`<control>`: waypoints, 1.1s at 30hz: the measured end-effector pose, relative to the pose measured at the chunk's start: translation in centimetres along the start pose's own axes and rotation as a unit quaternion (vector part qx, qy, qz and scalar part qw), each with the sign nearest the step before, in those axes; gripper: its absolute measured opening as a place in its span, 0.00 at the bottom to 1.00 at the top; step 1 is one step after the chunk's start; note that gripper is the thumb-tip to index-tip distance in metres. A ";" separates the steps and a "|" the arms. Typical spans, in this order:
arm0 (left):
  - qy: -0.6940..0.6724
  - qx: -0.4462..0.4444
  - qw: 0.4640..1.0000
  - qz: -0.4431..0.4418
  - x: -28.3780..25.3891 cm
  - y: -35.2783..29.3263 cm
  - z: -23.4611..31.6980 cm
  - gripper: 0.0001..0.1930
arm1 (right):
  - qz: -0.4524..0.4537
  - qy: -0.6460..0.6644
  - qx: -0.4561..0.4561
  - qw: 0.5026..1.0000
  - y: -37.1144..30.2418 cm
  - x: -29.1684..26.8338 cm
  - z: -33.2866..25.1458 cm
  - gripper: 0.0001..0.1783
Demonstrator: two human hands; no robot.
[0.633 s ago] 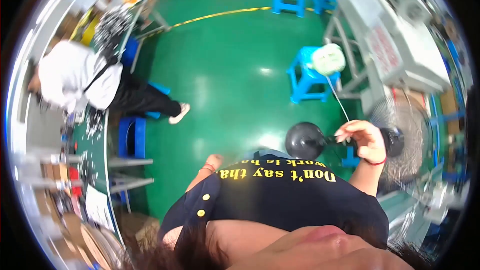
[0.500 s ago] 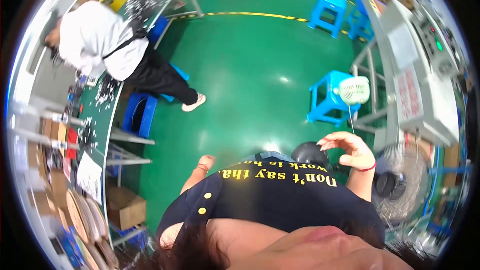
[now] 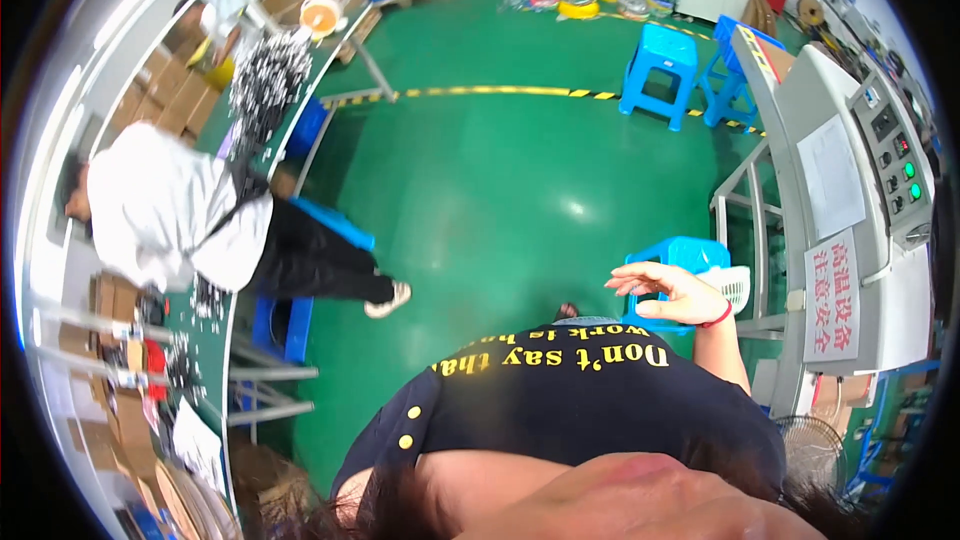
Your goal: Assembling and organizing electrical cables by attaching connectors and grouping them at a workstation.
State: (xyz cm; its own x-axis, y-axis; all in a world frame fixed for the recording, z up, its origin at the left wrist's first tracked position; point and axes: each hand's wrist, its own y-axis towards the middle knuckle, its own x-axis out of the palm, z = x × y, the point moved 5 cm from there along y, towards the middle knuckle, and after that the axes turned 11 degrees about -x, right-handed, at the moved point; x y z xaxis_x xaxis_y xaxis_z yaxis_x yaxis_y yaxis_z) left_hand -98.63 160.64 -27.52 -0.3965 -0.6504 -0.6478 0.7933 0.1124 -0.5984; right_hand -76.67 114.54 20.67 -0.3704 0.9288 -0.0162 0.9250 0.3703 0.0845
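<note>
My right hand (image 3: 672,294) is raised in front of my dark shirt, a red string around its wrist. Its fingers are loosely bent and apart from the thumb, with nothing visible in them. Behind the wrist show a small pale green fan (image 3: 737,288) and a blue plastic stool (image 3: 690,254), partly covered by the hand. Whether the hand touches either I cannot tell. My left hand is out of sight.
On the left, a co-worker in white (image 3: 165,205) bends over a long green workbench (image 3: 213,340) with piles of black-and-white small parts (image 3: 268,80). A grey machine (image 3: 850,170) stands at right. More blue stools (image 3: 660,65) stand ahead, near coloured coils (image 3: 580,0).
The view has moved forward: coils and blue drums show more fully ahead, and the stool with the fan is closer. My left hand has left the view. The right hand stays raised.
</note>
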 end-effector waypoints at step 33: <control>0.097 0.238 0.932 -0.256 6.1 62.8 117.9 0.14 | 0.430 -0.241 0.289 0.821 13.2 -60.7 12.3 0.24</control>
State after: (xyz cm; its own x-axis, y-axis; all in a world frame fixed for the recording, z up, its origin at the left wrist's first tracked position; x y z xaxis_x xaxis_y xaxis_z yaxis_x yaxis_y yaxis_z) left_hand 3.18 75.15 -13.49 -0.8185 -0.3734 -0.4366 0.5743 -0.5516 -0.6049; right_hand -40.98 63.28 10.50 0.3880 0.6975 -0.6025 0.7639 -0.6091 -0.2132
